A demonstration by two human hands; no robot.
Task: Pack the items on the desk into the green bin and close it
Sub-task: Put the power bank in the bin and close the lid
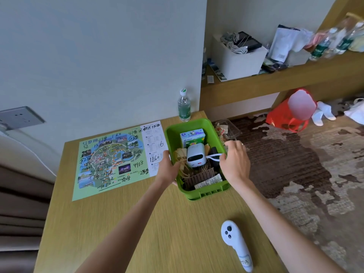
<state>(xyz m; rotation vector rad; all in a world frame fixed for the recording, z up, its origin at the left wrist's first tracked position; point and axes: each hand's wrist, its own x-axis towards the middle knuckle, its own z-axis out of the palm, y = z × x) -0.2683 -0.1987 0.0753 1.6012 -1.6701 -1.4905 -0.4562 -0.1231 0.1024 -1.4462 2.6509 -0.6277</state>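
Note:
The green bin (204,194) stands open near the desk's right edge, with no lid in view. Inside lie a small white device (195,155), a blue-green carton (192,137), a brown comb-like piece (200,177), a tube (208,182) and a black item (213,152). My left hand (167,167) grips the bin's left wall. My right hand (235,159) is over the right rim, pinching the device's white strap (213,156). A printed map sheet (116,159), a water bottle (184,106) and a white controller (235,243) rest on the desk.
The wooden desk (137,223) ends just right of the bin, above patterned carpet (295,164). A clear tray with wrappers (224,130) sits past the bin's right side. A shelf with a white box (236,58) and bottles is at back right; a red bag (289,115) lies on the floor.

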